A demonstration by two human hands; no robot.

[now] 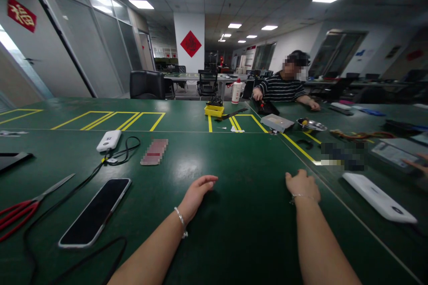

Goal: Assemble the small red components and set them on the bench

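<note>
My left hand rests on the green table, thumb and forefinger stretched out, with nothing in it. Its other fingers are mostly hidden beneath. To the right, my right hand lies palm down by a seam in the table, the thumb apart from bent fingers and no object showing in it. Left of my left hand are a phone with a dark screen and a flat reddish, blurred-out rectangle. A white power bank lies right of my right hand.
Red-handled scissors, a black cable and a smaller white power bank lie left. Farther back are a yellow tray, a bottle, a grey metal box and a metal bowl. A person sits across.
</note>
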